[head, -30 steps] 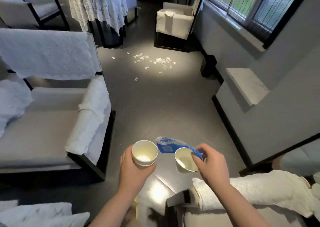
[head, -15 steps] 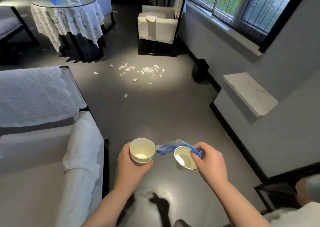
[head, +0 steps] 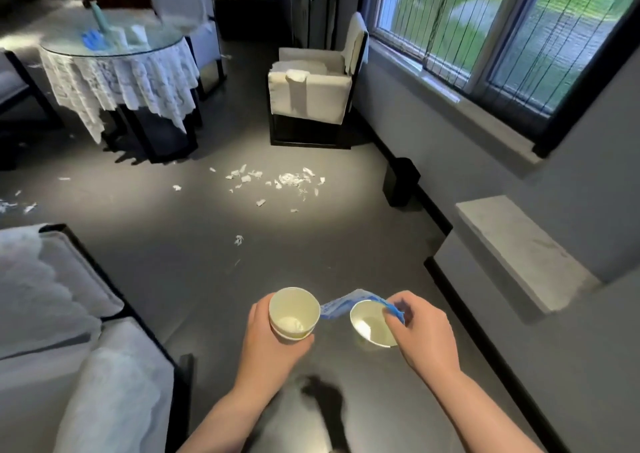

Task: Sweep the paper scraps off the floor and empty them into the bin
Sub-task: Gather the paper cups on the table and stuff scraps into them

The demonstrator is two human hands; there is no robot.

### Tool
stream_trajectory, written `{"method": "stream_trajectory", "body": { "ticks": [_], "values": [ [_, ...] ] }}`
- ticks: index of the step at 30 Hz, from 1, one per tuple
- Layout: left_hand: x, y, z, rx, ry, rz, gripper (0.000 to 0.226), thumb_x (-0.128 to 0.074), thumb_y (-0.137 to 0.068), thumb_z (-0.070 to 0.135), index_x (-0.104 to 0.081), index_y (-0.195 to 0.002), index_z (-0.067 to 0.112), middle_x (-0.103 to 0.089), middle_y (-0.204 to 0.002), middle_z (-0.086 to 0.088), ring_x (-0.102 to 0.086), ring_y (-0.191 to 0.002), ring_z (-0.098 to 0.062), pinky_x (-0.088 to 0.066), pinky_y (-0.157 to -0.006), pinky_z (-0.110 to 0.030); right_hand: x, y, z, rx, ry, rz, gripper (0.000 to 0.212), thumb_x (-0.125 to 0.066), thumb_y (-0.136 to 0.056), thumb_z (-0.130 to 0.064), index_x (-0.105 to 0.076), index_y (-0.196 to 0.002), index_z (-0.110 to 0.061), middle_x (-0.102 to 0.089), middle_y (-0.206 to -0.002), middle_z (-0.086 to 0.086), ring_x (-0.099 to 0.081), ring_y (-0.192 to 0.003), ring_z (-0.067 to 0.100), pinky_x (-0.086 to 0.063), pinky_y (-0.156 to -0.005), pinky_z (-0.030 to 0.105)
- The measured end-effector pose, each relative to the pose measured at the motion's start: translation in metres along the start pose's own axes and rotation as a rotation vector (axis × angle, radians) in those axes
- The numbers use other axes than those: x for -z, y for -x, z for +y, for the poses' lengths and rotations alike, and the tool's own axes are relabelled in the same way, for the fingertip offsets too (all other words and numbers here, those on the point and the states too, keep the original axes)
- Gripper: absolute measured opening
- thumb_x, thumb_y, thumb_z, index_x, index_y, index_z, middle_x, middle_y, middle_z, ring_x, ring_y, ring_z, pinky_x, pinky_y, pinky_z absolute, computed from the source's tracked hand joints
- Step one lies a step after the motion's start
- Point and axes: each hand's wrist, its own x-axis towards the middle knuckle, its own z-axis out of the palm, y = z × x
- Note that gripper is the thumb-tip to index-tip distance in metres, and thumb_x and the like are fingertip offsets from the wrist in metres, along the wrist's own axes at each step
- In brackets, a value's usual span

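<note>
White paper scraps (head: 289, 179) lie scattered on the dark floor ahead, with a stray piece (head: 238, 240) closer to me and more scraps (head: 15, 206) at the far left. A small black bin (head: 401, 186) stands against the right wall near the scraps. My left hand (head: 273, 343) grips stacked white paper cups (head: 294, 312). My right hand (head: 420, 331) holds another white paper cup (head: 370, 322) together with a blue and white plastic wrapper (head: 343, 305).
A white armchair (head: 313, 85) sits beyond the scraps. A round glass table with a lace cloth (head: 117, 68) stands at the back left. A white-covered sofa (head: 69, 314) fills the lower left. A stone ledge (head: 519, 251) juts from the right wall under the window.
I have walked forward: the scraps, bin and armchair are nearer, and the sofa has slid to the left. Both hands keep the same grip on the cups and wrapper.
</note>
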Motion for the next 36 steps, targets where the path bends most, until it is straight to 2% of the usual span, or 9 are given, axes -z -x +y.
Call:
{"method": "stream_trajectory", "body": {
  "ticks": [6,11,14,16,19,23,28,31,36],
  "values": [
    [-0.016,-0.098,0.005,0.045,0.094,0.064,0.072,-0.088,-0.047,0.019,-0.05,-0.105,0.038,-0.053,-0.112,0.012,-0.052,-0.098,0.018,-0.037,-0.08,0.0,-0.009,-0.113,-0.036,0.016,-0.018,0.013,0.005,-0.064,-0.082,-0.026,-0.061,-0.081,-0.03,-0.062,-0.074,-0.015,-0.056,-0.069,0.006,-0.044,-0.058,0.025],
    [-0.019,-0.205,-0.011,0.082,0.151,0.038,0.072,-0.078,-0.039,0.038,-0.048,-0.105,0.042,-0.054,-0.112,0.011,-0.054,-0.098,0.013,-0.038,-0.081,-0.004,-0.042,-0.206,-0.063,0.012,-0.006,0.038,0.006,-0.066,-0.081,-0.027,-0.062,-0.083,-0.031,-0.062,-0.076,-0.013,-0.056,-0.07,0.007,-0.041,-0.056,0.024],
    [-0.021,-0.281,-0.011,0.035,0.106,-0.048,0.072,-0.073,-0.037,0.048,-0.049,-0.104,0.039,-0.055,-0.11,0.006,-0.057,-0.1,-0.003,-0.041,-0.085,-0.016,-0.056,-0.259,-0.08,-0.062,-0.06,0.087,0.006,-0.067,-0.081,-0.026,-0.062,-0.08,-0.03,-0.062,-0.073,-0.013,-0.057,-0.069,0.007,-0.042,-0.057,0.025],
    [-0.022,-0.33,-0.01,-0.003,0.09,-0.08,0.07,-0.075,-0.04,0.047,-0.051,-0.106,0.038,-0.057,-0.11,0.005,-0.057,-0.098,0.003,-0.043,-0.086,-0.018,-0.062,-0.291,-0.09,-0.096,-0.083,0.103,0.006,-0.067,-0.081,-0.026,-0.063,-0.08,-0.03,-0.061,-0.071,-0.013,-0.056,-0.067,0.005,-0.041,-0.056,0.024],
    [-0.035,-0.394,-0.003,-0.026,0.083,-0.143,0.07,-0.077,-0.041,0.046,-0.05,-0.105,0.041,-0.057,-0.109,0.007,-0.055,-0.094,0.013,-0.041,-0.08,-0.007,-0.064,-0.336,-0.097,-0.144,-0.1,0.155,0.007,-0.066,-0.081,-0.025,-0.063,-0.078,-0.03,-0.062,-0.071,-0.012,-0.057,-0.067,0.006,-0.041,-0.057,0.025],
    [-0.073,-0.457,0.008,-0.019,0.055,-0.264,0.069,-0.084,-0.045,0.034,-0.05,-0.104,0.043,-0.057,-0.11,0.01,-0.057,-0.099,0.0,-0.045,-0.084,-0.025,-0.055,-0.392,-0.095,-0.223,-0.102,0.226,0.005,-0.067,-0.08,-0.025,-0.064,-0.08,-0.029,-0.064,-0.073,-0.011,-0.059,-0.069,0.008,-0.047,-0.06,0.029],
    [-0.14,-0.54,0.019,-0.038,0.043,-0.345,0.068,-0.083,-0.045,0.04,-0.052,-0.106,0.037,-0.057,-0.109,0.006,-0.058,-0.101,-0.01,-0.048,-0.083,-0.028,-0.045,-0.473,-0.072,-0.289,-0.087,0.27,0.005,-0.066,-0.081,-0.024,-0.065,-0.081,-0.029,-0.065,-0.073,-0.011,-0.059,-0.07,0.008,-0.045,-0.058,0.027],
    [-0.185,-0.588,0.033,-0.059,0.031,-0.351,0.062,-0.089,-0.053,0.028,-0.051,-0.101,0.038,-0.057,-0.107,0.006,-0.058,-0.099,-0.011,-0.049,-0.083,-0.03,-0.034,-0.529,-0.054,-0.304,-0.089,0.282,0.006,-0.066,-0.082,-0.025,-0.064,-0.081,-0.03,-0.064,-0.073,-0.011,-0.058,-0.069,0.008,-0.045,-0.057,0.028],
    [-0.257,-0.668,0.073,-0.082,0.041,-0.393,0.065,-0.079,-0.045,0.047,-0.05,-0.103,0.041,-0.059,-0.11,0.005,-0.059,-0.101,-0.013,-0.05,-0.085,-0.033,-0.001,-0.621,-0.035,-0.308,-0.085,0.292,0.005,-0.064,-0.083,-0.024,-0.064,-0.081,-0.029,-0.063,-0.074,-0.011,-0.057,-0.07,0.006,-0.044,-0.056,0.028]
  ]
}}
